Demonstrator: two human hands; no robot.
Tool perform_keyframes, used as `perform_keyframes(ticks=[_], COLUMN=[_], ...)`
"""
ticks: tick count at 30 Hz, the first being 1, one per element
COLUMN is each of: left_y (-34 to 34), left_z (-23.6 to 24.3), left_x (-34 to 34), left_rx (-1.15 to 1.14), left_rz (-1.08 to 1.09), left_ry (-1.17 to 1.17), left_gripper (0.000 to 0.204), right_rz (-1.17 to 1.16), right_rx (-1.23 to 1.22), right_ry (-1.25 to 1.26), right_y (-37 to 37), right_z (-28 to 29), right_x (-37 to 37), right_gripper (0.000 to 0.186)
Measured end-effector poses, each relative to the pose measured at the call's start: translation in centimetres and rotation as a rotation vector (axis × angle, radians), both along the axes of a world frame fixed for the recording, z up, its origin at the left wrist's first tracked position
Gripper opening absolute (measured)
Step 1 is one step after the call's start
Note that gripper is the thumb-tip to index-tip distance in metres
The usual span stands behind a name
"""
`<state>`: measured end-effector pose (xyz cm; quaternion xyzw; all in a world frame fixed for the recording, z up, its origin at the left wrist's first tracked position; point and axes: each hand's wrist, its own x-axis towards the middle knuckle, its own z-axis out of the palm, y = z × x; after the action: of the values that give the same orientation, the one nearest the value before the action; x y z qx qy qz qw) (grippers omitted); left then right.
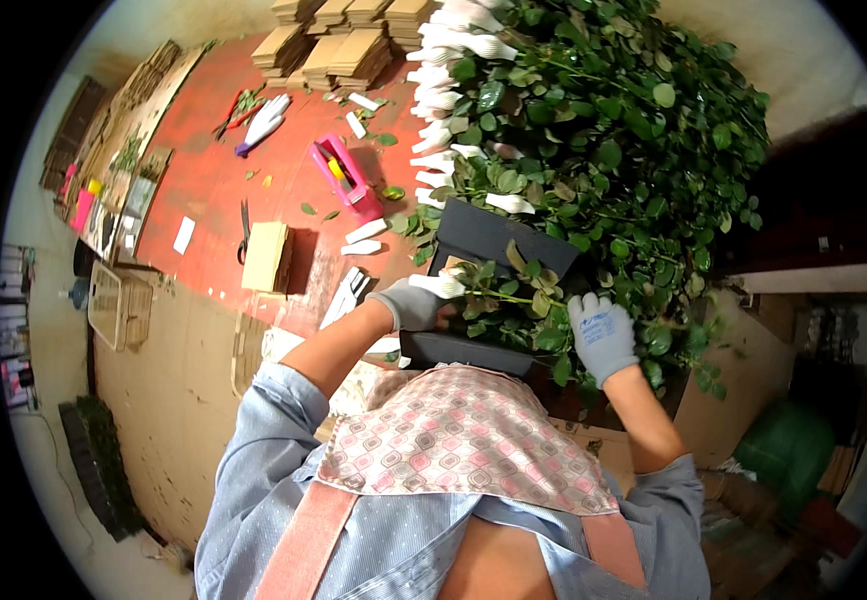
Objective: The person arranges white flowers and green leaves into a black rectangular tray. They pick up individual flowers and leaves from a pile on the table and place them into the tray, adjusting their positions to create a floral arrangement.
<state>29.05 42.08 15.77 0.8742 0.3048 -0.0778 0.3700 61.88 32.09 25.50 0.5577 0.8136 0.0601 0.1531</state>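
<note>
My left hand, in a grey glove, is closed round a rose stem just at its white-netted head, over a dark folded tray. The leafy stem runs rightward to my gloved right hand, whose fingers curl among the stem and leaves. More leaves lie in the tray beneath. A large pile of green rose stems with white-netted heads fills the area behind and to the right.
The red tabletop bears stacked cardboard, a pink tape dispenser, scissors, a cardboard pad, a white glove and white strips. A plastic crate stands at the left.
</note>
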Motion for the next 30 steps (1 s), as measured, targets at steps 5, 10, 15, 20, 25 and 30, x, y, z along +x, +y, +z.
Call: perform_keyframes(ticks=[5,10,15,20,25,30], left_y=[0.4,0.4,0.2,0.4,0.5,1.2], left_z=[-1.5,-1.9,-1.2,-1.5,0.4,0.8], left_x=[0.0,-0.2,0.0,0.2,0.4,0.5], left_rx=[-0.067,-0.042,-0.085,-0.061,-0.056,-0.018], left_rz=[0.020,0.021,0.059,0.025,0.031,0.008], left_ry=[0.026,0.010,0.037,0.030,-0.014,-0.030], left_gripper=[0.043,0.052,0.051,0.056,0.058,0.047], right_rz=[-0.114,-0.267,-0.136,0.152,0.214,0.218], right_rx=[-0.148,-0.326,-0.154,-0.025,0.100,0.160], right_ry=[-0.042,-0.147,-0.234,0.179,0.173,0.182], right_y=[1.6,4.0,3.1,5.2,8.7,9.0], right_z=[-9.2,-9.5,-2.5,-6.1,-13.2,-15.0], right_x=[1.6,0.1,-5.8,-10.1,-10.3,-10.4], right_gripper=[0.019,0.020,0.018,0.018,0.029,0.035])
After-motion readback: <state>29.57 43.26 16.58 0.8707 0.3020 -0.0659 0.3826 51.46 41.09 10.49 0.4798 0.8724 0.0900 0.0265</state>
